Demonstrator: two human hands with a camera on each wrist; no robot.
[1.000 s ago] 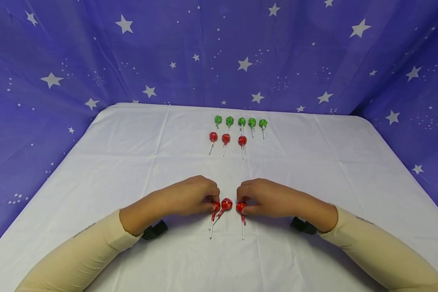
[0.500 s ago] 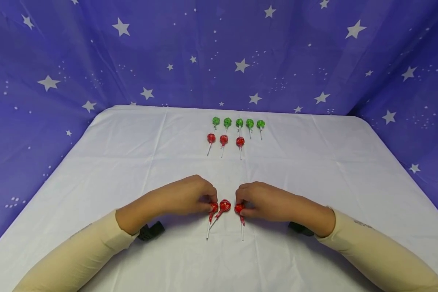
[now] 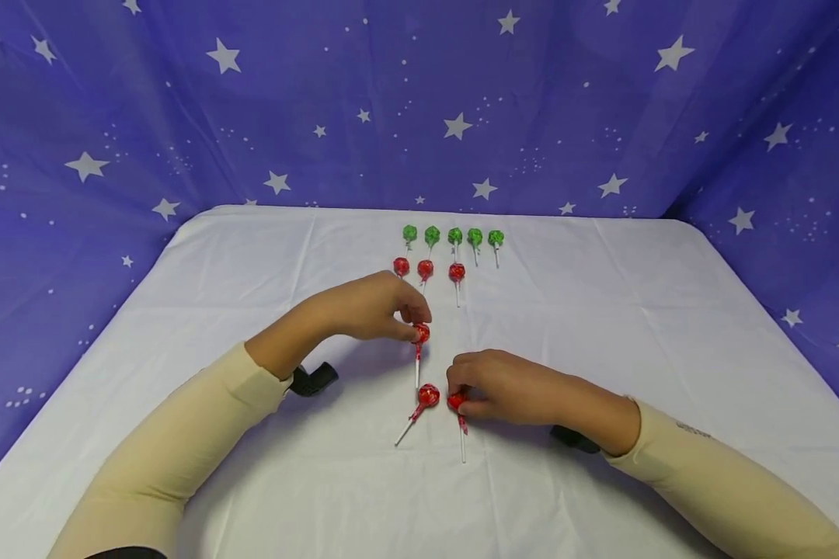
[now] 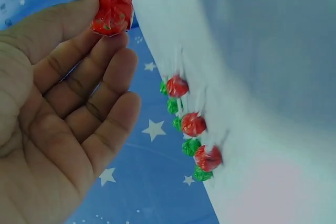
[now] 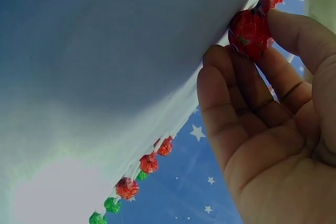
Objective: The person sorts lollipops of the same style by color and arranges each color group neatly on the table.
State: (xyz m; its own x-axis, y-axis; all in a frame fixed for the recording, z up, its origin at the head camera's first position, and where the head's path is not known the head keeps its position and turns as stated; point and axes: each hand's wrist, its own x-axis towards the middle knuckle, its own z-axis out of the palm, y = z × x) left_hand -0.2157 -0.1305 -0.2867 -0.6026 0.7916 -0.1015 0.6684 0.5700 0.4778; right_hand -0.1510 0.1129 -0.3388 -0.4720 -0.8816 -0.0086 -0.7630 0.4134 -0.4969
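Observation:
My left hand pinches a red-wrapped lollipop by its candy head between thumb and fingertips, its white stick pointing toward me. Lower and to the right, my right hand pinches another red lollipop by the head near the front of the table. Between the hands, a third red lollipop lies on the cloth with its stick slanting down to the left; neither hand touches it. Beyond my left hand, a row of three red lollipops lies on the cloth, the left one's stick partly hidden by that hand.
Behind the red row, several green lollipops lie side by side, sticks toward me. A white cloth covers the table. A purple-blue curtain with stars hangs along the back and sides.
My left hand has lifted a red lollipop from beside the loose one and carried it forward toward the far rows. My right hand stays in place, pinching its lollipop.

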